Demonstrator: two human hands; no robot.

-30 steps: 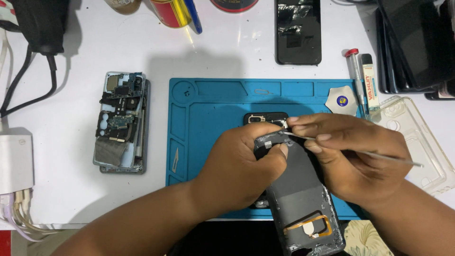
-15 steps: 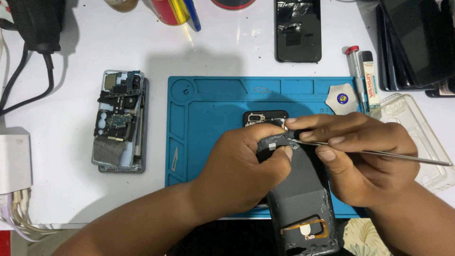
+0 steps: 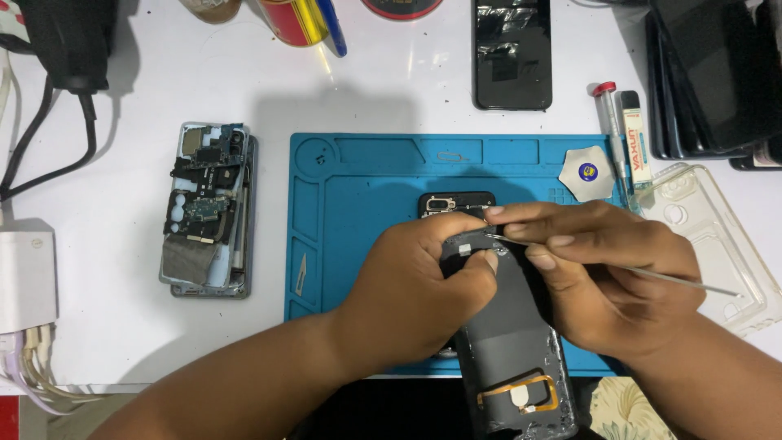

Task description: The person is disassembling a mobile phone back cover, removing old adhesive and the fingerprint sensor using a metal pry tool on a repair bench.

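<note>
Over the blue mat, centre of view: two bare hands work on one opened phone part.

Held item: dark grey phone back frame (image 3: 509,326), long and flat, lifted at a tilt above the blue work mat (image 3: 358,187); its lower end juts past the mat's near edge.
Frame detail: an orange-brown flex loop around a small pale disc near the lower end; a small white square tab close to the upper end; thin pale rim along the right side.
Left hand (image 3: 415,293): fingers clamped on the frame's upper left, thumb pressed on its face beside the white tab.
Right hand (image 3: 607,277): fingers pinched together on a thin metal probe (image 3: 652,275), whose tip touches the frame's top edge and whose shaft runs out to the right.
Beneath the hands: black phone (image 3: 456,202) lying on the mat, mostly hidden, only its top end showing.
Left of mat: stripped phone chassis (image 3: 208,210) with exposed circuit boards, flat on the white tabletop (image 3: 407,90).
Right of mat: clear phone case (image 3: 717,236); white triangular pick (image 3: 588,173) on the mat's corner.
Far side: black phone panel (image 3: 513,53), face down.
</note>
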